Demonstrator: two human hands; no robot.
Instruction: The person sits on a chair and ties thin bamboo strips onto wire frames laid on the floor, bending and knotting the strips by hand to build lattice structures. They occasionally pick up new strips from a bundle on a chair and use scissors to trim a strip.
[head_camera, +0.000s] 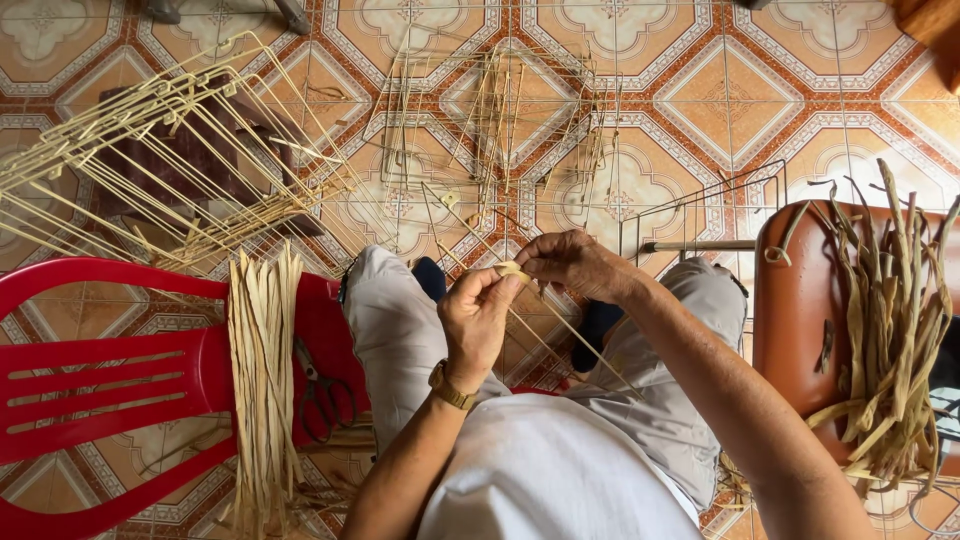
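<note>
Head view: left hand (475, 320) and right hand (572, 264) meet at centre, both pinched closed on a pale flat fibre strip (512, 270) wrapped about a thin wire (560, 335) running toward 5 o'clock. Strip looks light, pliant, likely to fray; best gripped close to the wrap. Loose strip bundle (262, 380) and scissors (322, 390) lie on the red plastic chair (100, 375) at 9 o'clock.
</note>
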